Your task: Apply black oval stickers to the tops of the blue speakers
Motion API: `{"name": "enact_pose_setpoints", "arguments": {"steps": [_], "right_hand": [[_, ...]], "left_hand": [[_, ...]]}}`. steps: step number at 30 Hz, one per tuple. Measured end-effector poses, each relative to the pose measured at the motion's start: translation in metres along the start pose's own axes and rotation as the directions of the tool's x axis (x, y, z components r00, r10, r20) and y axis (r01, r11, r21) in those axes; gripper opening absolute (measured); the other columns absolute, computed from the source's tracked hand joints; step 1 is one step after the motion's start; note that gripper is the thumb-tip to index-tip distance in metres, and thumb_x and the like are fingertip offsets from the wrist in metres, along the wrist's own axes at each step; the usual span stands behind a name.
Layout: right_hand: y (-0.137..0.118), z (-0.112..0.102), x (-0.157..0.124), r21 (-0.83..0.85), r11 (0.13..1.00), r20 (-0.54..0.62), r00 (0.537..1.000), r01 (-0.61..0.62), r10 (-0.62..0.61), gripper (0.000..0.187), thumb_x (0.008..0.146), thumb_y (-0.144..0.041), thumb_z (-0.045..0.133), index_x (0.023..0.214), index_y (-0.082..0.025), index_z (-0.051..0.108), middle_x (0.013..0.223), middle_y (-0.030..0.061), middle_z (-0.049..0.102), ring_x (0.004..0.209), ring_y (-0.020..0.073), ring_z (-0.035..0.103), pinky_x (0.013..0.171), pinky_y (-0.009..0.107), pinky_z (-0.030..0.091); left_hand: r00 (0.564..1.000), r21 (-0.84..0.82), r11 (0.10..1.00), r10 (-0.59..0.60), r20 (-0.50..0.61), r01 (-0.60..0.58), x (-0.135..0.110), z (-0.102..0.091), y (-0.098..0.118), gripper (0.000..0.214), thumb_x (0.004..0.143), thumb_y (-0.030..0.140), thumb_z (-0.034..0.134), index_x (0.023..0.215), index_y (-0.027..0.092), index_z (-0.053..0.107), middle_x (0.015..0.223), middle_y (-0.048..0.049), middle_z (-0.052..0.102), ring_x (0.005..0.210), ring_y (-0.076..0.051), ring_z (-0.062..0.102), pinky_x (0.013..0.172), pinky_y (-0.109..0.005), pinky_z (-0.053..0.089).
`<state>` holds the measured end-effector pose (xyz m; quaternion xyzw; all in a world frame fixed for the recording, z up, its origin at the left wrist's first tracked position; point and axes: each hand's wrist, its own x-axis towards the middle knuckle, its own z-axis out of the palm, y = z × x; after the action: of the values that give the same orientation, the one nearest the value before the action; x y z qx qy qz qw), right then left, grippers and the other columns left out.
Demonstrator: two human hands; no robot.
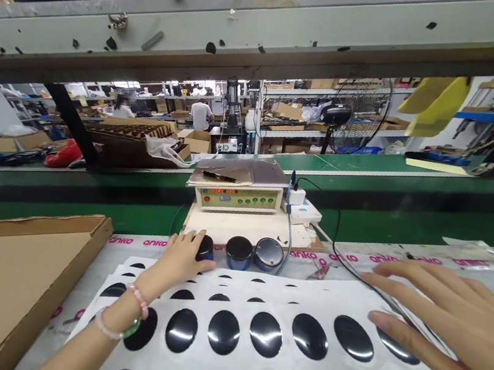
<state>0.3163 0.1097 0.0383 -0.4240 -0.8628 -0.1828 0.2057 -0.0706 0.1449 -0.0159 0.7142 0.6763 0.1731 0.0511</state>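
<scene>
My left hand (181, 255), with beaded bracelets on its wrist, closes around the left side of a small round blue-and-black device (206, 247), the thumb in front and the fingers behind. Beside it stand a second round device (239, 252) and a third one (269, 254) with a shinier top. Sheets of white backing (206, 302) with rows of glossy black oval stickers (223, 332) are stacked below my hands. Over the right side of the sheets hovers my right hand (453, 327), fingers spread, holding nothing.
An open cardboard box (13, 286) sits at the left. Behind the devices is a control box (238, 196) with lit indicators and a pen (220, 176) on top. A power strip (301, 210) and cables lie right of it. A metal beam (270, 28) crosses overhead.
</scene>
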Motion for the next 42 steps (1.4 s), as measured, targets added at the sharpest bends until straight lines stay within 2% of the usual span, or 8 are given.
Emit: {"name": "enact_pose_setpoints", "arguments": {"steps": [4,8,11,14,22,29,35,42], "right_hand": [[-0.028,0.023,0.036,0.146,0.96,-0.054,0.971,0.237,-0.232,0.042,0.103,-0.051,0.032,0.124,-0.023,0.055,0.114,0.009,0.059,0.103,0.0291,0.054,0.076,0.045,0.047],[-0.072,0.05,0.079,0.369,0.904,0.095,0.959,0.214,-0.266,0.037,0.101,-0.037,0.041,0.123,-0.011,0.055,0.11,0.0142,0.059,0.1,0.0341,0.055,0.08,0.054,0.048],[-0.104,0.059,0.104,0.491,0.852,0.118,0.955,0.181,-0.271,0.043,0.098,-0.034,0.05,0.134,-0.011,0.045,0.122,0.014,0.055,0.108,0.0295,0.054,0.086,0.046,0.05],[-0.13,0.059,0.115,0.741,0.66,0.075,0.961,0.126,-0.267,0.06,0.096,-0.039,0.057,0.145,-0.017,0.028,0.139,0.0103,0.042,0.121,0.0217,0.047,0.098,0.035,0.046],[-0.157,0.062,0.102,0.967,0.254,0.031,0.979,0.021,-0.199,0.057,0.088,-0.023,0.062,0.139,-0.028,0.039,0.134,0.0008,0.045,0.119,0.0161,0.046,0.104,0.026,0.038],[-0.16,0.067,0.094,0.96,0.27,0.13,0.973,-0.075,-0.192,0.06,0.087,-0.017,0.055,0.141,-0.032,0.034,0.136,0.0003,0.045,0.108,0.0131,0.052,0.089,0.022,0.048],[-0.162,0.078,0.089,0.912,0.394,0.178,0.975,-0.113,-0.133,0.05,0.088,-0.025,0.054,0.136,-0.023,0.04,0.141,0.0059,0.041,0.129,0.0198,0.04,0.11,0.037,0.037],[-0.163,0.079,0.093,0.948,0.315,0.088,0.987,-0.04,-0.138,0.038,0.088,-0.02,0.053,0.126,-0.02,0.053,0.129,0.0072,0.054,0.119,0.0194,0.052,0.104,0.032,0.043]], "left_hand": [[0.999,-0.195,0.98,0.032,-0.008,-0.033,-0.013,-0.008,-0.021,0.064,0.083,0.029,0.065,0.139,0.018,0.037,0.128,-0.0125,0.048,0.115,-0.025,0.054,0.099,-0.037,0.045],[0.992,-0.326,0.942,0.035,-0.12,-0.072,-0.033,-0.021,-0.006,0.062,0.083,0.035,0.065,0.138,0.027,0.037,0.126,-0.0077,0.047,0.117,-0.023,0.051,0.1,-0.037,0.042],[0.977,-0.438,0.898,-0.061,-0.205,-0.036,-0.047,-0.028,0.01,0.078,0.074,0.035,0.075,0.139,0.028,0.031,0.125,-0.0068,0.052,0.113,-0.025,0.054,0.097,-0.04,0.044],[0.926,-0.498,0.866,-0.15,-0.347,-0.046,-0.06,-0.026,0.021,0.072,0.069,0.034,0.079,0.13,0.029,0.041,0.121,-0.0042,0.056,0.108,-0.026,0.056,0.094,-0.042,0.045],[0.833,-0.302,0.919,0.049,-0.551,-0.254,-0.085,-0.006,0.028,0.059,0.075,0.027,0.074,0.126,0.025,0.045,0.118,-0.0044,0.05,0.108,-0.019,0.053,0.094,-0.031,0.047],[0.82,-0.165,0.952,0.125,-0.558,-0.257,-0.089,0.002,0.027,0.049,0.081,0.015,0.054,0.129,0.02,0.042,0.118,-0.0083,0.045,0.107,-0.019,0.052,0.09,-0.029,0.051],[0.867,-0.117,0.963,0.16,-0.471,-0.241,-0.089,0.016,0.023,0.058,0.076,0.005,0.045,0.131,0.02,0.037,0.12,-0.0122,0.044,0.109,-0.024,0.051,0.09,-0.039,0.052],[0.904,-0.23,0.951,0.095,-0.416,-0.206,-0.09,0.026,0.025,0.054,0.076,0.01,0.049,0.128,0.022,0.039,0.121,-0.0113,0.046,0.111,-0.025,0.053,0.093,-0.042,0.051]]}}
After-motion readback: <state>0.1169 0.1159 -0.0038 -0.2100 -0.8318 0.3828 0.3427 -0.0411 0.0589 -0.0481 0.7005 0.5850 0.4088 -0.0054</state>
